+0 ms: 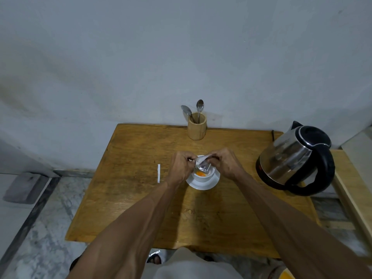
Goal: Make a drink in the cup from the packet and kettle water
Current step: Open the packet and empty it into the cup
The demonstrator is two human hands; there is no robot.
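Observation:
A white cup [203,177] stands on a white saucer [207,185] in the middle of the wooden table [141,198]. Orange powder [200,174] lies inside the cup. Both hands hold a small white packet [202,162] tilted over the cup: my left hand [181,166] pinches its left end, my right hand [223,164] its right end. A steel kettle [291,158] with a black handle and lid stands at the table's right edge.
A wooden holder [197,127] with two spoons [199,107] stands at the table's back edge by the wall. A torn white strip [158,173] lies left of the cup. A wooden plank [350,188] lies right of the table. Marble floor lies to the left.

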